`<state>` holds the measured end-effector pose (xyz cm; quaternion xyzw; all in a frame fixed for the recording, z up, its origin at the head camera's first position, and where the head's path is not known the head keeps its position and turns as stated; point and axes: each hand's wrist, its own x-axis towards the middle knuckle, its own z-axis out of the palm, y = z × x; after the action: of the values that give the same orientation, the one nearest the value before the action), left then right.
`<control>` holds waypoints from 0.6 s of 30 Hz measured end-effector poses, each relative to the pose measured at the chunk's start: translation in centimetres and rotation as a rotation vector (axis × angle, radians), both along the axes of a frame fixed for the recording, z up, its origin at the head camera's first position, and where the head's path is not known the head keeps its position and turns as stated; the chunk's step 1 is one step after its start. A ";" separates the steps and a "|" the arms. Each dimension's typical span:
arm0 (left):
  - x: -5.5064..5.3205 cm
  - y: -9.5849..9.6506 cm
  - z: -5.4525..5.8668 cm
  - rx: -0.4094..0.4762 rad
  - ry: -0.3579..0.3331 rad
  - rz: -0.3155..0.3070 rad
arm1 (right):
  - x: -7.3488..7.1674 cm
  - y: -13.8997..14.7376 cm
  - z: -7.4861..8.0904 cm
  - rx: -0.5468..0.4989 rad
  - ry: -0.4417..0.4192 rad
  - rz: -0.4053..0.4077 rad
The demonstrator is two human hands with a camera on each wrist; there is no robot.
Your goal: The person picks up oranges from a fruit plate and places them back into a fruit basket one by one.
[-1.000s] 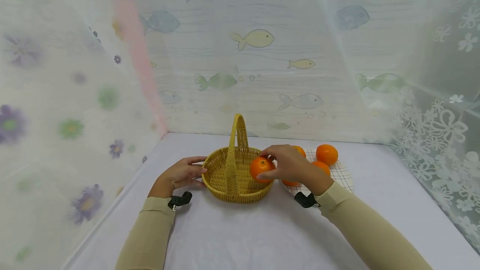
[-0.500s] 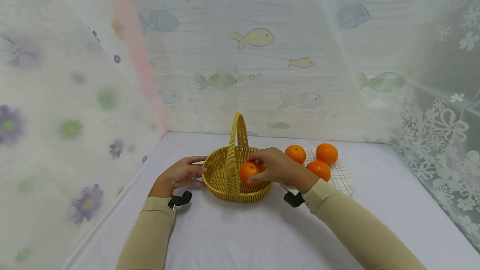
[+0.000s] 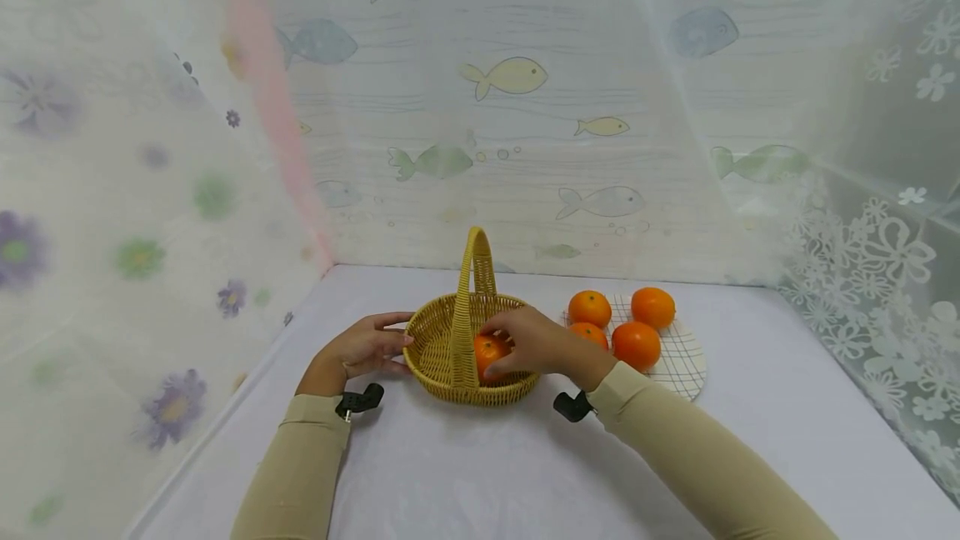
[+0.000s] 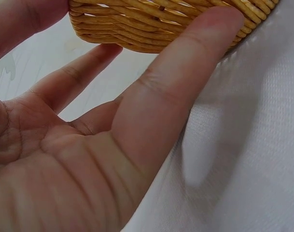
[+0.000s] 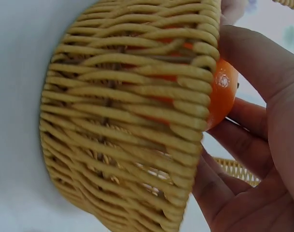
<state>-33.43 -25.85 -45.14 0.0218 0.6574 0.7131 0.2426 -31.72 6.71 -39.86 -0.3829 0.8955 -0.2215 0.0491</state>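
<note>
A yellow wicker basket (image 3: 480, 396) with a tall arched handle stands mid-table in the head view. My right hand (image 3: 542, 344) reaches over its right side and grips an orange (image 3: 489, 352) low inside, right of the handle. Through the weave in the right wrist view, the orange (image 5: 223, 94) shows behind the basket wall, thumb and fingers around it. My left hand (image 3: 367, 347) touches the basket's left end with extended fingers. In the left wrist view the thumb (image 4: 161, 92) lies along the wicker wall (image 4: 132, 24), with other fingertips at its far side.
Right of the basket, a white plate (image 3: 686, 365) with a dark grid pattern holds several oranges (image 3: 637, 346). A white cloth (image 3: 450, 473) covers the table. Fish-printed curtain (image 3: 510, 190) hangs behind, and a flowered curtain (image 3: 172, 273) borders the left side.
My right hand has carried the orange leftward and down from the basket's right rim to inside it, uncovering the oranges on the plate. The left hand and basket have stayed put.
</note>
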 end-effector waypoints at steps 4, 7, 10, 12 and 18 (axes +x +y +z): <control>0.0 0.0 0.0 0.012 -0.008 0.002 | -0.1 -0.5 -0.3 0.020 0.017 0.017; 0.0 0.0 -0.1 0.018 -0.016 0.007 | -0.2 -0.9 -0.5 0.028 0.020 0.019; -0.1 0.0 -0.2 0.022 -0.016 0.011 | -0.4 -1.3 -0.7 0.008 0.015 0.038; -0.1 0.0 -0.3 0.025 -0.015 0.013 | -0.6 -1.6 -0.8 -0.009 0.017 0.056; -0.1 0.1 0.0 0.020 -0.015 0.008 | -0.9 -2.5 -0.5 -0.027 0.003 0.074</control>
<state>-33.50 -25.79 -45.18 0.0163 0.6485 0.7206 0.2445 -32.59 4.21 -40.38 -0.4165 0.8778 -0.2313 0.0507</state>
